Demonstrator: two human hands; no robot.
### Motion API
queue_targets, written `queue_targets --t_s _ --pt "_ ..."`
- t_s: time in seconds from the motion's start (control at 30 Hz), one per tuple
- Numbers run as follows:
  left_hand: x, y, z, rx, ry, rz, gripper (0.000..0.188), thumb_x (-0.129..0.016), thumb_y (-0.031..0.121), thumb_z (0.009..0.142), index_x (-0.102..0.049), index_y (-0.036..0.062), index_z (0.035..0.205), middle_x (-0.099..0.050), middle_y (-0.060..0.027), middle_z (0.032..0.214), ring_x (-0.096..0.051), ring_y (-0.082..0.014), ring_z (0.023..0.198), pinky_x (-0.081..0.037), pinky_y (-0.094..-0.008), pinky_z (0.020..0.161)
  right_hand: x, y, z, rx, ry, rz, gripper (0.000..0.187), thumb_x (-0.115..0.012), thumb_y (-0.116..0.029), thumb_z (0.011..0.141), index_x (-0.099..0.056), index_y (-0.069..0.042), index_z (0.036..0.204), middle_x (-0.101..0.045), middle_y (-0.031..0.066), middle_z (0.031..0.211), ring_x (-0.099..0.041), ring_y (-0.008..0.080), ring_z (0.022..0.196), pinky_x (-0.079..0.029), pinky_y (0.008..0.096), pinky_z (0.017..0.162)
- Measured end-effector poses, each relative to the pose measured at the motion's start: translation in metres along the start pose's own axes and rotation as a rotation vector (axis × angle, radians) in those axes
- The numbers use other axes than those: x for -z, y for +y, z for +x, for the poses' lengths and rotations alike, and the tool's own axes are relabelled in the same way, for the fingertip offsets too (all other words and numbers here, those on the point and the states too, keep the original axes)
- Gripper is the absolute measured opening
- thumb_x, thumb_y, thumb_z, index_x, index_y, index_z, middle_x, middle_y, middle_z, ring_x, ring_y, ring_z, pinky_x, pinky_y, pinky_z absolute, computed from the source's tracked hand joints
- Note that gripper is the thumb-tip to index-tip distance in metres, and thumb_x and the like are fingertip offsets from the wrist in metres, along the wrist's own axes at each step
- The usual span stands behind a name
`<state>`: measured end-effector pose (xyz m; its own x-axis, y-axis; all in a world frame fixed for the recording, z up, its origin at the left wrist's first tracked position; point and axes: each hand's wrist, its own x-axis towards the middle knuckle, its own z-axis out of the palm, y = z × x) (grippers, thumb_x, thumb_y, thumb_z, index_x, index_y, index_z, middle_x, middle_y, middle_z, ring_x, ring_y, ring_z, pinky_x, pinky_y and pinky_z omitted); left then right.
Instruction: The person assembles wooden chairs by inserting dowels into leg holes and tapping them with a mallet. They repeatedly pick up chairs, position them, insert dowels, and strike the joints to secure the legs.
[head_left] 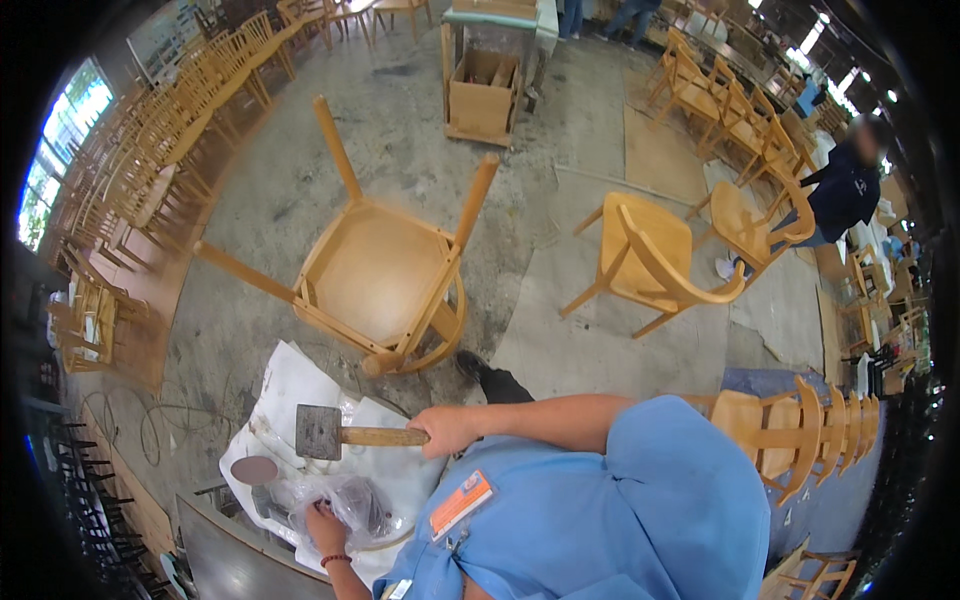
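Observation:
My right hand is closed around the wooden handle of a mallet with a grey, blocky head, held level over a white sheet. Lower down, my left hand, with a beaded bracelet at the wrist, is at a clear plastic bag. Its fingers curl in at the bag; what they hold is too small to make out. A grey-brown round disc lies beside the bag. Beyond the sheet, an upturned wooden chair rests with its legs pointing up and its seat's underside showing.
An upright wooden chair stands to the right, with another chair behind it near a person in dark clothes. Chair rows line both sides. A cardboard box sits under a far bench. Cables lie on the left floor.

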<state>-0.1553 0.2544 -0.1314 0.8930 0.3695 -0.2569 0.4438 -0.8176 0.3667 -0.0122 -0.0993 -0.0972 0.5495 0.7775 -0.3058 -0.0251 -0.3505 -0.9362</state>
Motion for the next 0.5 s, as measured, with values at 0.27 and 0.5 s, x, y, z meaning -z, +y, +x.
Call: queue_targets --t_s 0.27,0.5 --pt "0.01 -0.009 -0.002 0.612 -0.025 -1.912 0.011 -0.049 0.015 0.093 -0.053 0.0074 0.086 -0.053 -0.0028 0.073 -0.05 -0.0126 0.061 -0.042 -0.0228 0.047 0.035 -0.058 -0.011 -0.014 -0.083 0.136 0.042 -0.058 -0.012 0.073 -0.059 -0.001 0.113 -0.056 0.0049 0.063 -0.053 0.0137 0.051 -0.041 0.0307 0.046" --pt "0.019 0.02 -0.034 0.612 0.14 -1.809 0.013 -0.053 0.022 0.095 -0.054 0.0094 0.096 -0.055 -0.0023 0.076 -0.033 -0.0086 0.047 -0.026 -0.0211 0.039 0.083 -0.076 -0.024 0.091 -0.091 0.213 0.042 -0.058 -0.011 0.073 -0.058 0.001 0.114 -0.055 0.0058 0.064 -0.051 0.0128 0.051 -0.043 0.0294 0.047"
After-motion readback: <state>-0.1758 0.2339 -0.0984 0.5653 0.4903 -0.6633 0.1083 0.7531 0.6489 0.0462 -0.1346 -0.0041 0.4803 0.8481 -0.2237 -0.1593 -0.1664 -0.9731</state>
